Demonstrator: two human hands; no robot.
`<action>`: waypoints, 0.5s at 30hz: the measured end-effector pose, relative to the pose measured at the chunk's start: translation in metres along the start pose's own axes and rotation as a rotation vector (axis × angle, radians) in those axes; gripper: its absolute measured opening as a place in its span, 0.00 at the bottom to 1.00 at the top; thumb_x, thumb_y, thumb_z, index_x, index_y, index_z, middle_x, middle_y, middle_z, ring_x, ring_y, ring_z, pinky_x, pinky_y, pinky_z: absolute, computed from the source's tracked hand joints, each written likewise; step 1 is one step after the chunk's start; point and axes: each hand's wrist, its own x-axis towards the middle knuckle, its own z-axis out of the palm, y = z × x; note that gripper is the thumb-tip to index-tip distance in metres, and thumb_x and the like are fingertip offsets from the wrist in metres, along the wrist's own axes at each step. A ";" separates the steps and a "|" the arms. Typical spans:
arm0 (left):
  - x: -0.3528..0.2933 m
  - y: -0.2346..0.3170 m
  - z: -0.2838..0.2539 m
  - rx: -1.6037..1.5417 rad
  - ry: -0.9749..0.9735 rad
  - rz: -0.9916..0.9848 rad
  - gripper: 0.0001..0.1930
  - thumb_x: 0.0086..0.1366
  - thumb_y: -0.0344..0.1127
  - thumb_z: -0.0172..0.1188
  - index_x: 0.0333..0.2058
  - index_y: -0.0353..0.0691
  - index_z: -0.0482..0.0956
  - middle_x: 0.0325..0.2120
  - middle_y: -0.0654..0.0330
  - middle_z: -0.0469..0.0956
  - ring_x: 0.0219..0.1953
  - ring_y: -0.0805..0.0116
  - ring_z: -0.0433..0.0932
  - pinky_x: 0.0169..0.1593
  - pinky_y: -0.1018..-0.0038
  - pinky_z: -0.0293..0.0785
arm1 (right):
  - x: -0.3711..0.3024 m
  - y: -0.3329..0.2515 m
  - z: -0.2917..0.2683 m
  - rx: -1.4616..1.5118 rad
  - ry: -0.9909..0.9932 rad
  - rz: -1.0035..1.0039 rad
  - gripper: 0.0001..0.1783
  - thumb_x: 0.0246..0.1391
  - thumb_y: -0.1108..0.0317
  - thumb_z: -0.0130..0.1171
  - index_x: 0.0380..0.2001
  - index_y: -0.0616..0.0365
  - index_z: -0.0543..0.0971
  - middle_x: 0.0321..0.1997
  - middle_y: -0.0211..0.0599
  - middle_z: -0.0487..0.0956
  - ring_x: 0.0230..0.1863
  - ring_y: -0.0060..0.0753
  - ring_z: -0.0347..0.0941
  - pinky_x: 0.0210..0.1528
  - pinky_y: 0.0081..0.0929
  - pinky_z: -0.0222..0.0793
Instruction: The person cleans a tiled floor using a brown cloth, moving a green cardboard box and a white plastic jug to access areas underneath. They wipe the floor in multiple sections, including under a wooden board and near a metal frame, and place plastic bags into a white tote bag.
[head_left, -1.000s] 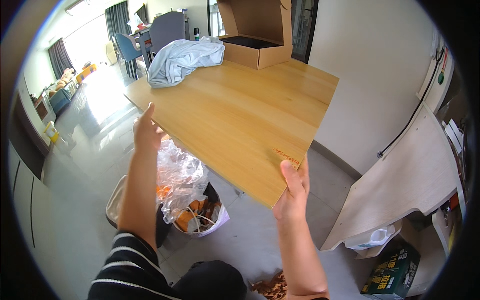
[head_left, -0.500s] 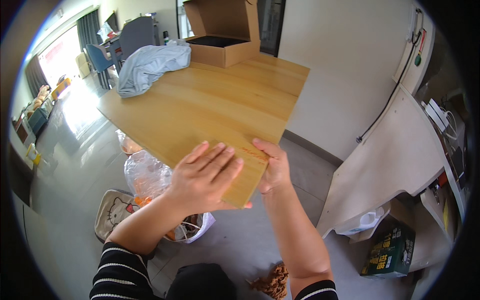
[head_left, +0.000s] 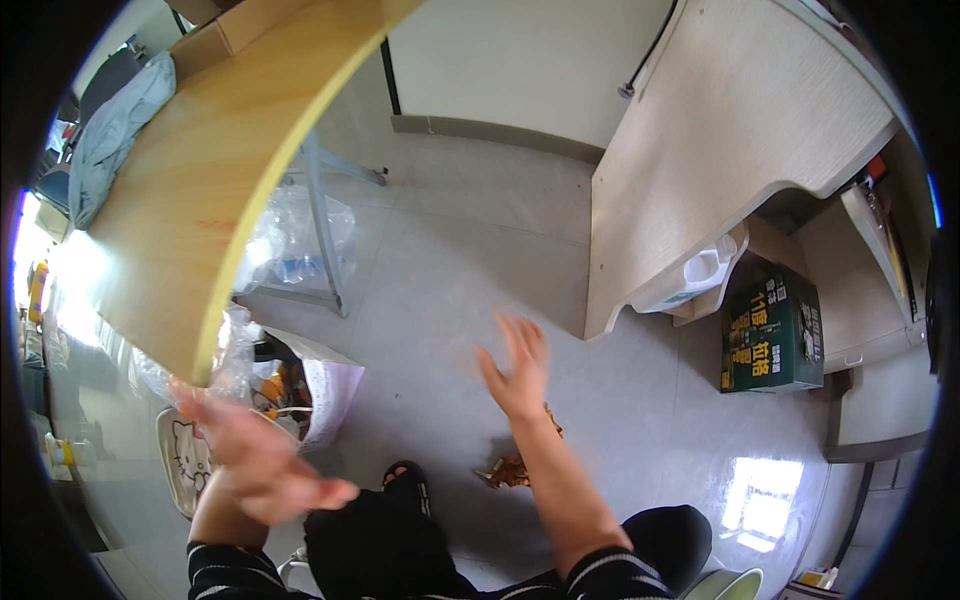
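A yellow wood-grain tabletop (head_left: pixel 170 190) slants across the upper left, its near corner pointing toward me. Just below that corner is my left hand (head_left: pixel 250 455), blurred, with the thumb held away from the fingers and nothing seen in it. Whether its fingertips touch the edge I cannot tell. My right hand (head_left: pixel 518 368) hangs over the grey floor, fingers spread, holding nothing. A crumpled brown thing (head_left: pixel 508 470) lies on the floor, partly behind my right forearm. Left of it stands a whitish-purple bag (head_left: pixel 332 395) filled with mixed things.
A grey-blue cloth (head_left: pixel 120 140) and a cardboard box (head_left: pixel 240 30) rest on the tabletop. Beneath are a metal leg (head_left: pixel 322 230) and clear plastic wrap (head_left: pixel 285 240). At right stand a pale wooden cabinet (head_left: pixel 690 150) and a dark green carton (head_left: pixel 770 335). A cartoon-cat container (head_left: pixel 180 455) sits at left.
Both hands have come off the tabletop corner; my right hand has moved away from it over the floor. My view has turned down and right, so the tabletop appears farther left.
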 end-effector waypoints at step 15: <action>-0.165 -0.060 0.456 0.047 -1.211 -0.853 0.41 0.67 0.55 0.53 0.69 0.39 0.48 0.71 0.50 0.44 0.73 0.51 0.43 0.71 0.47 0.43 | -0.185 0.124 0.001 -0.375 -0.461 0.209 0.28 0.52 0.62 0.59 0.59 0.45 0.71 0.60 0.36 0.72 0.56 0.46 0.68 0.55 0.44 0.65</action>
